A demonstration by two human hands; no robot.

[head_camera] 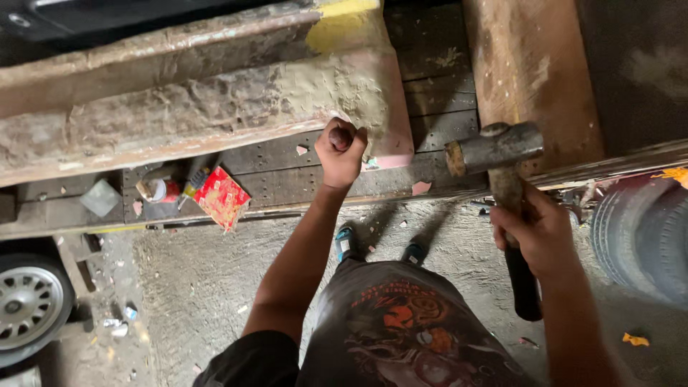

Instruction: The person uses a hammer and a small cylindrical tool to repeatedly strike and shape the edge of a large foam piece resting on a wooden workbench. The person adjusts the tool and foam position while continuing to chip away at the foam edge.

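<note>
My left hand [340, 152] is closed around a short dark metal chisel, its tip pressed against the filler-caked corner of a long pink and yellow panel [215, 93] lying on a dark metal deck [287, 172]. My right hand [536, 235] grips the dark handle of a heavy hammer [494, 149], whose rusty steel head is raised to the right of the chisel, a short way from it. Both my forearms reach up from the bottom of the view.
A red crumpled packet [222, 197], a small can [156, 190] and a grey cloth [100, 197] lie on the deck at the left. A rusty beam [527, 64] runs up at right. A car wheel [29, 304] is bottom left, a tyre [645, 240] at right. Concrete floor below.
</note>
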